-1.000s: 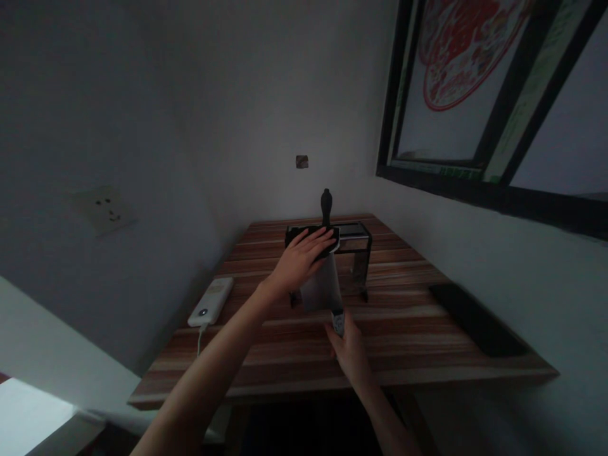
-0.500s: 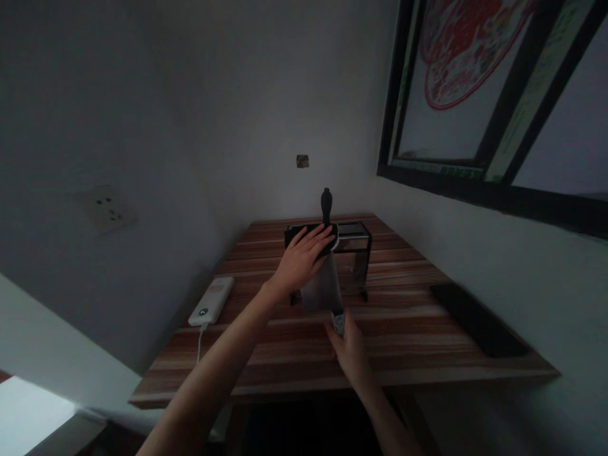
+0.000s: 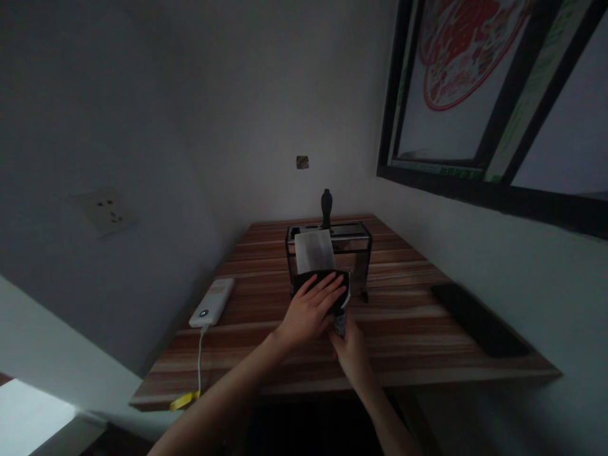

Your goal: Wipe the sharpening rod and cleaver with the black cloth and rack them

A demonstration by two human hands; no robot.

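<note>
Fingers (image 3: 327, 290), 2 sets. Left hand (image 3: 304, 316): fingers outstretched and slightly spread, flat on a black pad; thumb hidden, so I cannot tell whether they clasp it. Right hand (image 3: 352, 351): fingers wrapped around a patterned knife handle (image 3: 339, 323).

Remaining items, left to right, as seen from where I stand:

1 wall socket (image 3: 109, 212), pale, on the left wall.
1 yellow tab (image 3: 184, 400), at the front edge of the counter (image 3: 266, 373), striped wood grain.
1 white cable (image 3: 200, 361), plugged into the next item.
1 white power bank (image 3: 212, 303), lying near the left edge.
1 broad knife blade (image 3: 313, 250), grey, pointing away from the person, its far part in front of the stand; contact with the stand cannot be made out.
1 black pad (image 3: 304, 278), pale at its right edge, across the blade near the handle.
1 metal stand (image 3: 351, 237), black-edged, upright at mid-counter, with 1 black grip (image 3: 326, 206) rising from its top.
1 black slab (image 3: 477, 318), flat, near the right wall.
</note>
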